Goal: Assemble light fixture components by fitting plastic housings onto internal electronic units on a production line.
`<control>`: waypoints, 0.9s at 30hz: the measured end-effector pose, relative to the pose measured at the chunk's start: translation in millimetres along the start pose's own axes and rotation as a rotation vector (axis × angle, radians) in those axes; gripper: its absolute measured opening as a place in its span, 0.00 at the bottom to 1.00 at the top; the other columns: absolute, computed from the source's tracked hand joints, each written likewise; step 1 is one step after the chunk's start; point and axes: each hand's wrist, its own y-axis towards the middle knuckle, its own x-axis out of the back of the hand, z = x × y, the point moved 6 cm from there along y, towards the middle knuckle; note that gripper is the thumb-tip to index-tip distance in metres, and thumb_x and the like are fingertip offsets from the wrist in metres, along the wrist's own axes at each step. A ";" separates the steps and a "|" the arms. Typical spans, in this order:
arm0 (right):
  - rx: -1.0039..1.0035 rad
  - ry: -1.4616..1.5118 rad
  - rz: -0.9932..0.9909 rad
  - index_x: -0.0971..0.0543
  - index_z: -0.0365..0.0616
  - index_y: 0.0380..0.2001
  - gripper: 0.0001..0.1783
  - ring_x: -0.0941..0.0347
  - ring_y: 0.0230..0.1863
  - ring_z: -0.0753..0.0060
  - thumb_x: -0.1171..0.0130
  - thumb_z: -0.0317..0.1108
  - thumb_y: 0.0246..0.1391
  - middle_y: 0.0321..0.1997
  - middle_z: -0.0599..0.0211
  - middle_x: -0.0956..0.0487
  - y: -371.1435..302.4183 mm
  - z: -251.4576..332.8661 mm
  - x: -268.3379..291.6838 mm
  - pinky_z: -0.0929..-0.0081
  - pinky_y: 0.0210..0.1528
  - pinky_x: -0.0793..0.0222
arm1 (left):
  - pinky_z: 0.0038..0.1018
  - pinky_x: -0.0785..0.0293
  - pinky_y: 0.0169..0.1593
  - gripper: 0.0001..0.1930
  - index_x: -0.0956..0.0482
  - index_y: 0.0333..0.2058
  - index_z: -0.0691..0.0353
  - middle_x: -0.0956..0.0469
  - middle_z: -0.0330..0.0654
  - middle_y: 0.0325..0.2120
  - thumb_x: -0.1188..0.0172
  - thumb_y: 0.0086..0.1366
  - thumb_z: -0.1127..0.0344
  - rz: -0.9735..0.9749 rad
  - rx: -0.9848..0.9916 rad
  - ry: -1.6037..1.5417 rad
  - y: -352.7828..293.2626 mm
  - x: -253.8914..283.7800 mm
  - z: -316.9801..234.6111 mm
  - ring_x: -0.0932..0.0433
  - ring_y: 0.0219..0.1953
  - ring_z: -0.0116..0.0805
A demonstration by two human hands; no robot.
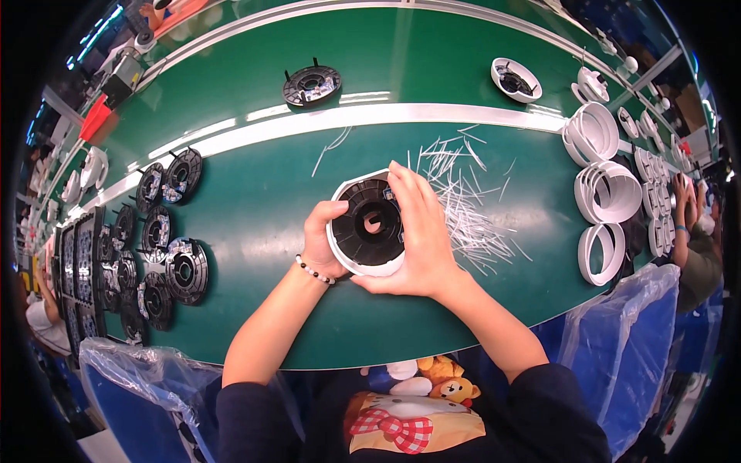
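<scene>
Above the green table I hold a white round housing [373, 270] with a black disc-shaped insert [356, 218] seated inside it. A round hole shows in the insert's middle. My left hand [320, 239], a beaded bracelet at its wrist, grips the housing's left rim, thumb on top. Across the right side lies my right hand [421, 235], its fingers over the far rim and part of the insert, its thumb along the near rim. The underside of the housing is hidden.
Several black discs [187, 270] cluster at the left beside a black tray [77, 270]. White strips [471, 224] lie scattered right of my hands. White rings [608, 193] stand stacked at the right. Beyond a pale rail sit a black disc [312, 85] and a white housing [516, 80].
</scene>
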 end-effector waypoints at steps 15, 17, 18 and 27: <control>-0.507 -0.911 -0.475 0.38 0.35 0.48 0.30 0.51 0.58 0.49 0.44 0.29 0.39 0.56 0.51 0.43 -116.7 -84.2 195.7 0.60 0.56 0.54 | 0.41 0.41 0.52 0.24 0.39 0.46 0.68 0.36 0.50 0.46 0.57 0.57 0.55 -0.653 -0.608 0.258 65.7 109.9 -238.3 0.36 0.48 0.44; -0.617 -0.907 -0.468 0.40 0.35 0.49 0.31 0.52 0.57 0.47 0.44 0.29 0.39 0.56 0.51 0.43 -148.5 -112.5 205.3 0.61 0.57 0.55 | 0.44 0.38 0.50 0.21 0.39 0.47 0.65 0.37 0.50 0.47 0.63 0.60 0.57 -0.645 -0.624 0.277 81.0 139.6 -257.1 0.36 0.49 0.45; -0.646 -0.953 -0.474 0.38 0.36 0.48 0.28 0.42 0.52 0.48 0.46 0.29 0.41 0.49 0.48 0.35 -158.3 -119.0 210.8 0.60 0.54 0.50 | 0.45 0.38 0.50 0.21 0.39 0.48 0.64 0.37 0.49 0.47 0.63 0.60 0.58 -0.684 -0.654 0.348 90.1 150.9 -260.7 0.37 0.49 0.46; -0.912 -0.797 -0.622 0.25 0.36 0.26 0.09 0.28 0.22 0.57 0.48 0.31 0.46 0.20 0.53 0.26 -180.3 -146.5 228.1 0.70 0.26 0.35 | 0.36 0.42 0.51 0.23 0.36 0.43 0.71 0.33 0.55 0.41 0.46 0.46 0.70 -0.939 -1.750 2.059 89.5 29.7 -230.4 0.35 0.46 0.47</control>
